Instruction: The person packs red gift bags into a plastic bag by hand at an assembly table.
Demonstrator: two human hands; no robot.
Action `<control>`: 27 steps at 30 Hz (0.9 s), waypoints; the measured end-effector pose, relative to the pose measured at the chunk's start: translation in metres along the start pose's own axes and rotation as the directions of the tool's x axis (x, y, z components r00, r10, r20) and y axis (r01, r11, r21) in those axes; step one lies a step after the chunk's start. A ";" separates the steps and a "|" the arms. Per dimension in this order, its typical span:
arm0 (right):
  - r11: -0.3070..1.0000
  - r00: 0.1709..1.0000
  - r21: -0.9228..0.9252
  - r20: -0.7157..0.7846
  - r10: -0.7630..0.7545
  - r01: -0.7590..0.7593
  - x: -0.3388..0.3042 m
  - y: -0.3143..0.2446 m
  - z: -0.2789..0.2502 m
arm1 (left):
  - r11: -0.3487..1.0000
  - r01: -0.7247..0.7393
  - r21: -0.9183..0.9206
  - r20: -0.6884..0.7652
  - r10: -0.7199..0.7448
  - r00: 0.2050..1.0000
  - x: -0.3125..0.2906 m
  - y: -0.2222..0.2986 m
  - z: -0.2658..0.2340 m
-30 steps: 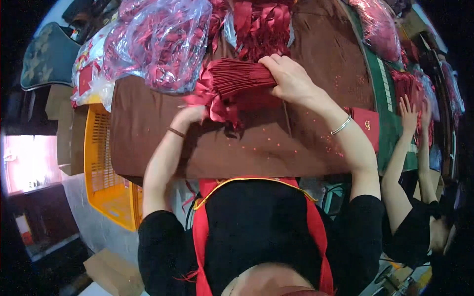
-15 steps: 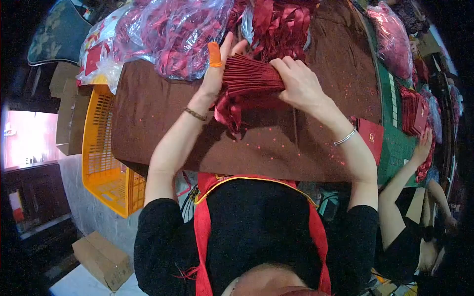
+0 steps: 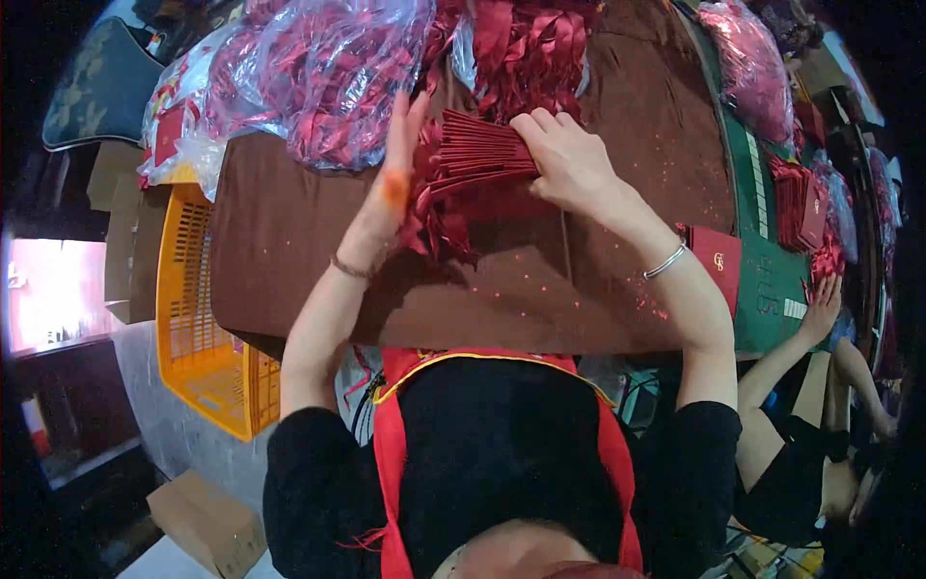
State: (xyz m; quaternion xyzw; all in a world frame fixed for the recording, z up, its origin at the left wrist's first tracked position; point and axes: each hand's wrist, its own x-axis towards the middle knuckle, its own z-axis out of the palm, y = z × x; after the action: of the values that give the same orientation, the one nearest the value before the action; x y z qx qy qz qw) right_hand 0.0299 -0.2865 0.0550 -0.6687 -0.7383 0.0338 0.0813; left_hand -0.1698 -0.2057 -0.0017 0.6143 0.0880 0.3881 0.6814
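Hands [image 3: 394, 179] [image 3: 571, 159] flank fanned red cards [image 3: 485, 150], long axis left-right, ribbons [image 3: 439, 230] leftward.

The stack of folded cards [image 3: 485, 159] before you is dark red, and its ribbons [image 3: 439, 227] are a shinier crimson. Your left hand [image 3: 394, 164] carries an orange wrap [image 3: 395, 189]; your bracelets are brown [image 3: 349, 268] on the left and silver [image 3: 666, 262] on the right. You wear a black shirt [image 3: 502, 434] and a red apron [image 3: 391, 482] with yellow trim. Your brown tablecloth [image 3: 463, 309] is flecked with red dots. A red card [image 3: 712, 265] to your right bears a gold mark. The crate [image 3: 183, 289] is yellow-orange, the cushion [image 3: 101, 92] dark blue-green with a blotchy pattern, the neighbouring table [image 3: 757, 275] green.
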 end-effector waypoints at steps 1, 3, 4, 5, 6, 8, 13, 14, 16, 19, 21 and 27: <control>1.000 1.000 -0.008 0.000 0.003 -0.003 -0.001 -0.001 0.001 | 0.998 -0.061 0.018 0.018 0.060 0.998 -0.009 -0.004 0.006; 1.000 1.000 -0.001 -0.023 -0.012 0.012 0.001 0.001 0.003 | 0.951 -0.023 0.309 -0.002 0.025 1.000 -0.006 -0.012 0.009; 1.000 0.999 0.008 -0.022 -0.028 0.029 0.002 0.002 0.002 | 0.952 -0.039 0.304 -0.044 0.055 0.998 0.003 -0.017 0.012; 0.999 0.999 0.017 -0.021 -0.044 0.044 0.003 0.002 0.001 | 0.972 -0.029 0.231 -0.101 0.054 0.993 0.008 -0.021 0.014; 0.999 0.998 0.002 -0.026 -0.053 0.053 0.002 0.000 0.001 | 0.950 -0.036 0.311 -0.095 0.069 0.993 0.010 -0.021 0.011; 0.998 0.998 0.029 -0.010 -0.056 0.057 0.001 0.001 0.000 | 0.914 -0.043 0.403 -0.141 0.108 0.984 0.012 -0.024 0.013; 0.457 0.999 0.888 0.039 0.037 -0.052 0.002 0.046 0.007 | 0.833 -0.007 0.553 -0.124 0.090 0.988 0.014 -0.027 0.006; 0.032 0.983 0.996 0.079 0.163 -0.085 -0.009 0.042 0.003 | 0.873 0.030 0.487 -0.149 0.049 0.988 0.012 -0.025 0.009; -0.283 0.958 0.959 0.099 0.268 -0.020 -0.010 0.047 0.038 | 0.846 0.049 0.531 -0.131 0.024 0.991 0.015 -0.024 0.008; -0.387 0.873 0.896 -0.002 0.487 0.219 -0.005 0.015 0.062 | 0.918 -0.004 0.396 -0.119 0.056 0.991 0.014 -0.028 0.017; -0.361 0.842 0.897 -0.022 0.540 0.255 -0.002 0.015 0.068 | 0.955 -0.037 0.295 -0.107 0.072 0.992 0.013 -0.029 0.019; -0.126 0.780 0.983 -0.023 0.626 0.130 0.009 0.022 0.076 | 0.967 0.017 0.254 -0.119 0.014 0.993 0.005 -0.030 0.015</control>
State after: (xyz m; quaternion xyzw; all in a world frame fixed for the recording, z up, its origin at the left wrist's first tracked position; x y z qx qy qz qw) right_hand 0.0381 -0.2708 -0.0227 -0.5068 -0.2657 0.3952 0.7186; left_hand -0.1452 -0.2121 -0.0235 0.6720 0.1785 0.4092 0.5908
